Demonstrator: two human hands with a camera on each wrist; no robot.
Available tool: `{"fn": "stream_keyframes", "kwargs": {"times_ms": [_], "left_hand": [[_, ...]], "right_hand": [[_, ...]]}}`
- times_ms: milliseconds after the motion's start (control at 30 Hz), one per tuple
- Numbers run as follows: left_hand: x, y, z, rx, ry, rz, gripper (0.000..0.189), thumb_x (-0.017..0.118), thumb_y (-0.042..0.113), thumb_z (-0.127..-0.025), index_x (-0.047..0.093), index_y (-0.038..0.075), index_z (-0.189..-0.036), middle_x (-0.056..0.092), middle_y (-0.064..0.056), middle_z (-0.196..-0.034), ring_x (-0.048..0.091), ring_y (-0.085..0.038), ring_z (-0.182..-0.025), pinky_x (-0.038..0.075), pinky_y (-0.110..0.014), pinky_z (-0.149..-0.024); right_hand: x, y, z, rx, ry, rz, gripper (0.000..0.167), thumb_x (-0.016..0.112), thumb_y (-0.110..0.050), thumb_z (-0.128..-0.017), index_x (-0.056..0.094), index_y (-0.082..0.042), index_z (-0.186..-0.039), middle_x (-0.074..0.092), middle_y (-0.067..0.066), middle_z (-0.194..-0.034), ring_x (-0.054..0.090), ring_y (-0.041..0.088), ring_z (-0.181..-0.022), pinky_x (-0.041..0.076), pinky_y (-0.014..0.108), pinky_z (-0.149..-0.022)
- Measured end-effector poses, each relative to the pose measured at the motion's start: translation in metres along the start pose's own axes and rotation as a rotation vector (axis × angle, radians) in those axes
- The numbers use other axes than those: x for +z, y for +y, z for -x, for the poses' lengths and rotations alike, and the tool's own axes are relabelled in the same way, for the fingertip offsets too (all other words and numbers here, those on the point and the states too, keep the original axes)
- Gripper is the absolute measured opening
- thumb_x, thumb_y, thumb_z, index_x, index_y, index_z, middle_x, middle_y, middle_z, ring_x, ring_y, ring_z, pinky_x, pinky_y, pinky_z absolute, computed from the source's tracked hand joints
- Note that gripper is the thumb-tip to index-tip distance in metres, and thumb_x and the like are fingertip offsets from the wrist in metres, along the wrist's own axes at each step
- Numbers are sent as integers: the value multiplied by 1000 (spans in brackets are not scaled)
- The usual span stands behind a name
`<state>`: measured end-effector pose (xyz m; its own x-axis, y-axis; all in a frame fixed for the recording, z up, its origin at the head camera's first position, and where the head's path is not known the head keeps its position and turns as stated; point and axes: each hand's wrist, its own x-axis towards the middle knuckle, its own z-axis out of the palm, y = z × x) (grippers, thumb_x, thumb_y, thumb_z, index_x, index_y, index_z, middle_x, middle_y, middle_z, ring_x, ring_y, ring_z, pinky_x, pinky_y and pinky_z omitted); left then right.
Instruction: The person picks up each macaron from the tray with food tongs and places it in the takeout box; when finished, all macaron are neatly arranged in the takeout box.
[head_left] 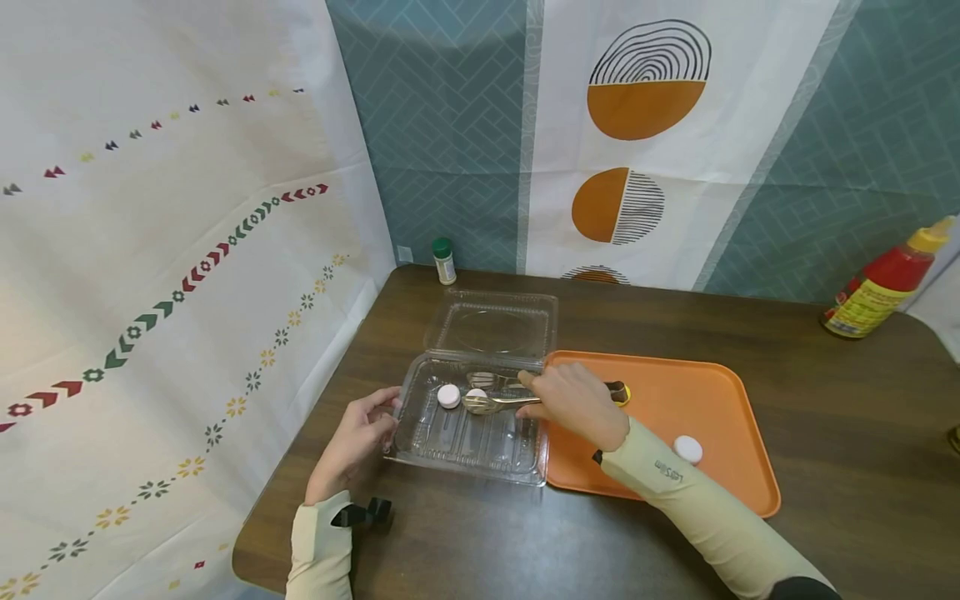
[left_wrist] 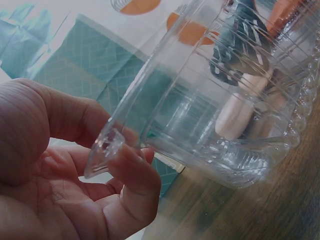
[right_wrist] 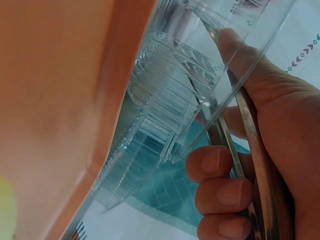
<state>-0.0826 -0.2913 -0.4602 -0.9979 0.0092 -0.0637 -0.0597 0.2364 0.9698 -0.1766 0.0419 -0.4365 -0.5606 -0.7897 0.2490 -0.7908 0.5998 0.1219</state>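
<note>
My left hand (head_left: 362, 435) pinches the left rim of a clear plastic clamshell container (head_left: 465, 442), thumb and fingers on either side of the edge in the left wrist view. My right hand (head_left: 573, 402) grips metal serving tongs (head_left: 510, 402), fingers curled round both arms. The tongs' heads are over the container, with a white round piece (head_left: 476, 394) between them. Another white round piece (head_left: 448, 396) lies in the container to their left. A third white piece (head_left: 687, 450) rests on the orange tray (head_left: 697, 392) under the right forearm.
The container's open lid (head_left: 495, 325) lies back behind it. Something yellow (head_left: 626, 395) shows on the tray beside the tongs' rear end. A green-capped shaker (head_left: 444, 262) stands at the back left, a red bottle with a yellow cap (head_left: 877, 287) at the back right.
</note>
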Motion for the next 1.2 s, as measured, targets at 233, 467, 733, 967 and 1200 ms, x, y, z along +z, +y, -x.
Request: {"fn": "stream_keyframes", "kwargs": {"times_ms": [233,467,733,967,1200], "left_hand": [[0,2,-1,7,-1,3,54,45,-16,-85,45,-18,-139,53,-29,-113,50,-12,-62,46,-23,-51],[0,2,-1,-19,9,9,53,46,-17,-85,47,-16,-138,53,-30,-113,49,-12,-60,45,-23,-51],[1,2,-1,-13,4,5,53,47,-17,-84,48,-17,-138,53,-32,-114,49,-13,-59,45,-23,-50],[2,3,-1,-11,3,18,53,47,-18,-84,47,-17,-138,53,-32,-115,48,-12,-58,45,-23,-50],[1,3,1,-10,3,15,54,47,-18,-84,47,-17,-138,53,-31,-114,48,-12,-57,45,-23,-50]], "right_hand": [[-7,2,4,27,-13,-35,52,76,-58,-78,65,-12,-99,16,-8,-56,18,6,-42,13,22,-42],[-18,5,13,85,-33,-185,60,77,-53,-81,72,-6,-118,41,-6,-55,28,6,-40,20,22,-40],[-30,16,28,160,-82,-218,64,73,-51,-87,65,-6,-132,35,-7,-49,24,7,-38,19,22,-41],[-38,23,40,195,-47,-175,60,72,-54,-87,68,-10,-128,24,-8,-49,18,8,-38,17,24,-41],[-42,33,56,262,-52,-164,66,67,-60,-88,67,-11,-133,20,-9,-47,17,8,-37,18,24,-40]]}}
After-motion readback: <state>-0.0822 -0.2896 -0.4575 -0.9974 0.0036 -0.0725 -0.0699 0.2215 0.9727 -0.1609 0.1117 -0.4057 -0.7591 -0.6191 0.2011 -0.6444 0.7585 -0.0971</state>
